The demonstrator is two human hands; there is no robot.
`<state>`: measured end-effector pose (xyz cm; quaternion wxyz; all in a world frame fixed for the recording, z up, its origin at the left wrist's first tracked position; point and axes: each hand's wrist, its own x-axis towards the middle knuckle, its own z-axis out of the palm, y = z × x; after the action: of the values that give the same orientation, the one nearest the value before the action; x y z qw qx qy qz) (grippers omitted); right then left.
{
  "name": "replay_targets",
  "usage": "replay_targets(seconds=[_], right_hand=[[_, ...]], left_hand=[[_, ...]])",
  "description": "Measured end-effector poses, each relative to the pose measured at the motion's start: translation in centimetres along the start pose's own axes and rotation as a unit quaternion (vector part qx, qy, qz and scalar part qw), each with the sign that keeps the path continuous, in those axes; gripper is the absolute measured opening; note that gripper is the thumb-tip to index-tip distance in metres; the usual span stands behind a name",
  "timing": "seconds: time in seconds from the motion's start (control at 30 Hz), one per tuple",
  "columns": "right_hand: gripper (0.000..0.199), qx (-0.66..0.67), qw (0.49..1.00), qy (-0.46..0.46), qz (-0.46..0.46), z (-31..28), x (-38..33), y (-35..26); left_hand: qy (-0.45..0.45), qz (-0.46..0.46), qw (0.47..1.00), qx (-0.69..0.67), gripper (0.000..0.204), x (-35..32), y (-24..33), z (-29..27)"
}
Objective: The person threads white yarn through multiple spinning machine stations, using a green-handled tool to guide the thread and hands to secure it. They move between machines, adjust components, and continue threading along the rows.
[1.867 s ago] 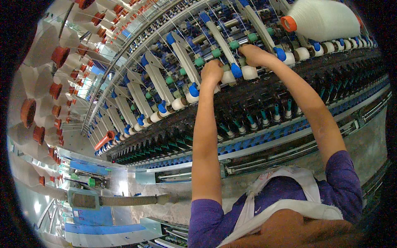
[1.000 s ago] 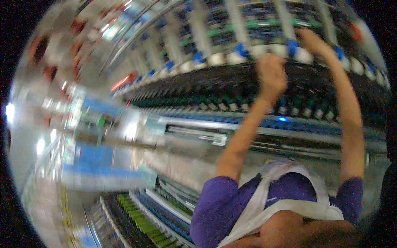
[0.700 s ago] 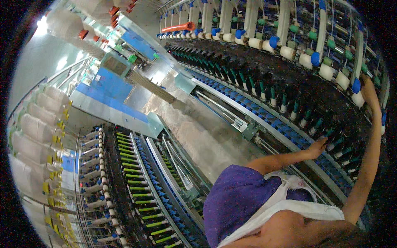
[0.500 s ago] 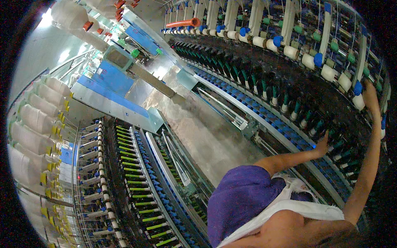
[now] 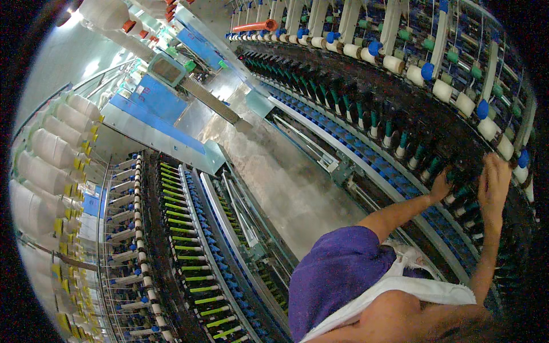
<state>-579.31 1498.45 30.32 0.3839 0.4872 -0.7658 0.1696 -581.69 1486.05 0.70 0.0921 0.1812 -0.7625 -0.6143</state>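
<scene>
A row of bobbins (image 5: 402, 144) with dark green tops and white yarn lower down stands along the spinning frame on my right. Among the nearer ones, my left hand (image 5: 440, 187) has its fingers closed around the upper part of a bobbin, which they partly cover. My right hand (image 5: 493, 182) is up between the bobbins and the white rollers (image 5: 442, 90), fingers bent and pressed together. Whatever lies in that pinch, such as a thread, is too fine to see. Blue knobs (image 5: 427, 71) sit between the rollers.
Below the bobbins runs a blue-studded rail (image 5: 354, 137). Across the grey aisle floor (image 5: 286, 194), a second frame carries lime-green tubes (image 5: 200, 278). Large white yarn packages (image 5: 48, 170) hang at the far left. A ribbed hose (image 5: 211, 104) hangs over the aisle, and an orange tube (image 5: 254, 26) lies atop the right frame.
My right hand has come down from the rollers toward the bobbins, its fingers now bent together. My left hand has shifted slightly up and left, closing at a bobbin. The view has shifted a little.
</scene>
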Motion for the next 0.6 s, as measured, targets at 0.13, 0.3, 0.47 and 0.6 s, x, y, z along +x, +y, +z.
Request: replay_targets(seconds=[0.13,0.3,0.47,0.6], right_hand=[[0.03,0.09,0.993,-0.059,0.043,0.1,-8.9,-2.6],[0.028,0.043,0.973,-0.17,0.147,2.1,-21.5,-4.4],[0.02,0.09,0.954,-0.188,0.216,4.5,-27.4,-6.5],[0.032,0.182,0.846,-0.32,0.384,6.3,-23.7,-8.6]], left_hand=[[0.032,0.131,0.988,-0.075,0.053,1.3,0.3,0.6],[0.206,0.198,0.955,-0.078,0.039,1.2,6.0,0.3],[-0.007,0.292,0.951,-0.101,0.047,-5.4,18.3,-7.4],[-0.131,0.187,0.96,-0.162,0.048,-8.5,19.6,-11.6]])
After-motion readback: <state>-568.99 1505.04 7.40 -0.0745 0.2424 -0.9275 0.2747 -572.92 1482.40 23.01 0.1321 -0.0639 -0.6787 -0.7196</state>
